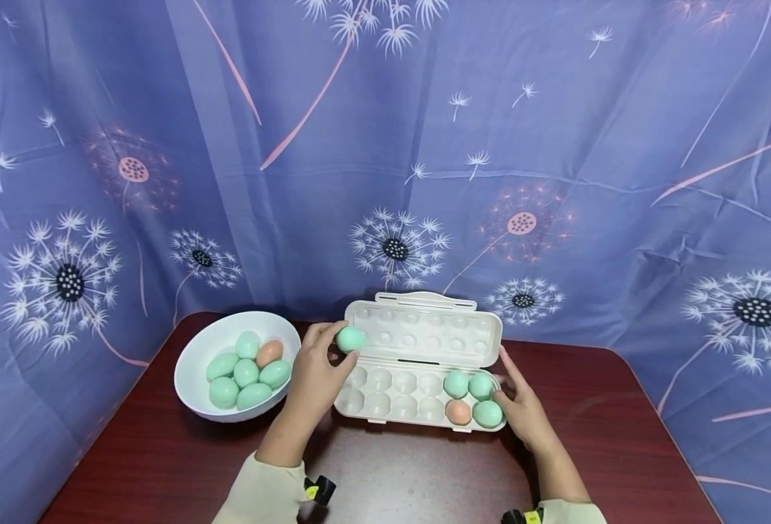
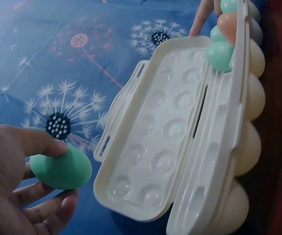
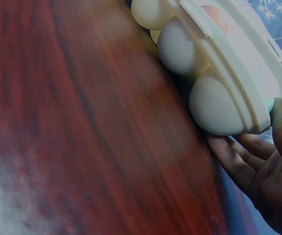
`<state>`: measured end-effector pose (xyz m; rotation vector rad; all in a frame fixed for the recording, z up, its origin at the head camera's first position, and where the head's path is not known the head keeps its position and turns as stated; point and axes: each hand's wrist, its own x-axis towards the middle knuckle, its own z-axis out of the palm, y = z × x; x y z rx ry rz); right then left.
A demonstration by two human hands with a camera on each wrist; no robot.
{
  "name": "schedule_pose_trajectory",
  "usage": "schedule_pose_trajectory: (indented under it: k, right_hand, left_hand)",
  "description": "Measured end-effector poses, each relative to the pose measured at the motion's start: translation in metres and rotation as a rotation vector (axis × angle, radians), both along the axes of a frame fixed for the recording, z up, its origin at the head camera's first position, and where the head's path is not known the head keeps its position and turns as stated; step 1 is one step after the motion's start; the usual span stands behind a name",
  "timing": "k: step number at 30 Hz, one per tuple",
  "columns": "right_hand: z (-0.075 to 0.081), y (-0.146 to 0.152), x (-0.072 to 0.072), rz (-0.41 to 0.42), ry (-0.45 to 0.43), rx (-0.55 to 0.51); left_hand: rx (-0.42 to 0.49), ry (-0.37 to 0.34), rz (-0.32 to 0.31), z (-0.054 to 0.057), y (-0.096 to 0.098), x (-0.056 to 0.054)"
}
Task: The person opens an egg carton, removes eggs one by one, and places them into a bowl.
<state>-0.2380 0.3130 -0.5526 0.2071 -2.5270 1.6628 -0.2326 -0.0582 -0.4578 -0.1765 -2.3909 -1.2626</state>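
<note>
My left hand (image 1: 320, 371) pinches a green egg (image 1: 350, 339) between thumb and fingers, over the left end of an open egg carton (image 1: 377, 417). The left wrist view shows this green egg (image 2: 65, 167) held beside the raised lid (image 2: 148, 122). In the carton's right end sit several green eggs (image 1: 488, 414) and one brown egg (image 1: 458, 413); the cups left of them hold nothing. My right hand (image 1: 523, 411) grips the carton's right end, thumb at the rim by the eggs, with fingers against the end cup (image 3: 214, 105) in the right wrist view.
A white bowl (image 1: 192, 342) with several green eggs and one brown egg stands left of the carton on the dark red table (image 1: 412, 473). Behind the table's far edge hangs a blue dandelion-print curtain (image 1: 385, 182), close behind the carton lid.
</note>
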Motion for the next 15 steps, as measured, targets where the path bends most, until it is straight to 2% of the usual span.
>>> schedule_pose_trajectory:
  k: [9, 15]
  right_hand:
    - [0.000, 0.001, -0.001, -0.005, -0.006, -0.001]
    - [0.000, 0.000, -0.001, -0.002, -0.015, -0.006]
  left_hand:
    - [0.056, -0.013, 0.067, 0.005, -0.021, -0.003]
    - [0.075, -0.066, 0.113, 0.007, -0.038, -0.006]
